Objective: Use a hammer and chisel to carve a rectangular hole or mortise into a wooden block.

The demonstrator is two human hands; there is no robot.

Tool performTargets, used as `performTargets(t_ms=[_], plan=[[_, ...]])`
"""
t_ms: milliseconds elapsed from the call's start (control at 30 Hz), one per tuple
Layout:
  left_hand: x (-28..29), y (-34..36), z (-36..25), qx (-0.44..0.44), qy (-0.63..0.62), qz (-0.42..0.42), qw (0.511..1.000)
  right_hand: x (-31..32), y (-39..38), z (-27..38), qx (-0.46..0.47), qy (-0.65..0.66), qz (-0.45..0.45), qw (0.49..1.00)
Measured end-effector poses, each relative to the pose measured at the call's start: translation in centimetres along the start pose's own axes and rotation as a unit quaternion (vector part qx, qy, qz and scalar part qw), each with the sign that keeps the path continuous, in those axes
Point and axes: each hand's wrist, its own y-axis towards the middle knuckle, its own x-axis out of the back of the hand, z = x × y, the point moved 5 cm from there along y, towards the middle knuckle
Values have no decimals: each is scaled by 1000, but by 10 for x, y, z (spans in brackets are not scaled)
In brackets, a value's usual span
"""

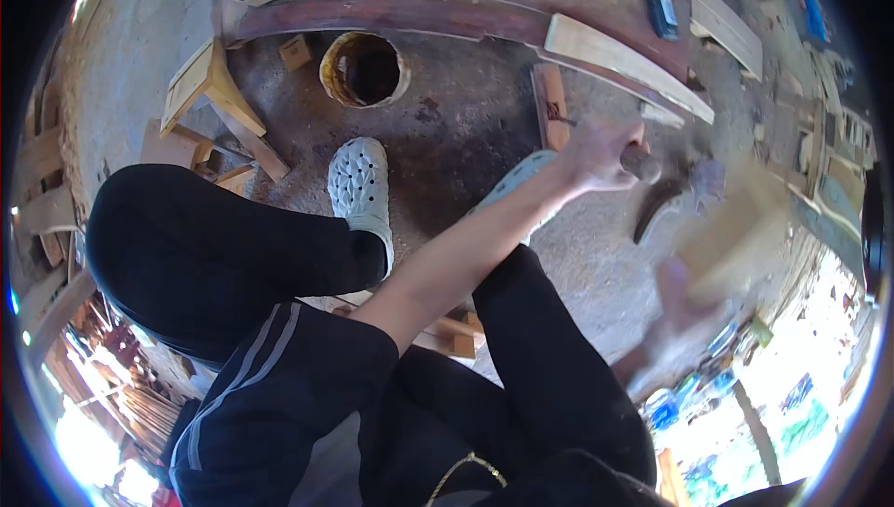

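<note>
My left hand (601, 153) is closed round a short brown cylindrical handle (643, 162), held out over the floor to the right of my white clog (358, 186). The far end of what it grips is hard to make out. My right hand (684, 302), smeared by motion, grips a pale wooden block (731, 228) below and to the right of my left hand. A reddish-brown board (549, 97) stands beyond my left hand, and a pale curved slat (629, 60) lies above that.
A large reddish wooden frame (382, 18) with pale slats spans the top. A stained bucket (365, 69) sits below it. An angled wooden piece (205, 88) and offcuts are at left. More timber (726, 27) lies along the right, with bright clutter at lower right.
</note>
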Motion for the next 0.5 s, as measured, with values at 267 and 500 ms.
performTargets(t_ms=[267, 500], plan=[[-2, -1, 3, 35, -26, 11, 999, -31, 2, 2, -73, 148, 192, 967], [-6, 0, 6, 19, -28, 18, 999, -37, 0, 15, -122, 130, 213, 961]])
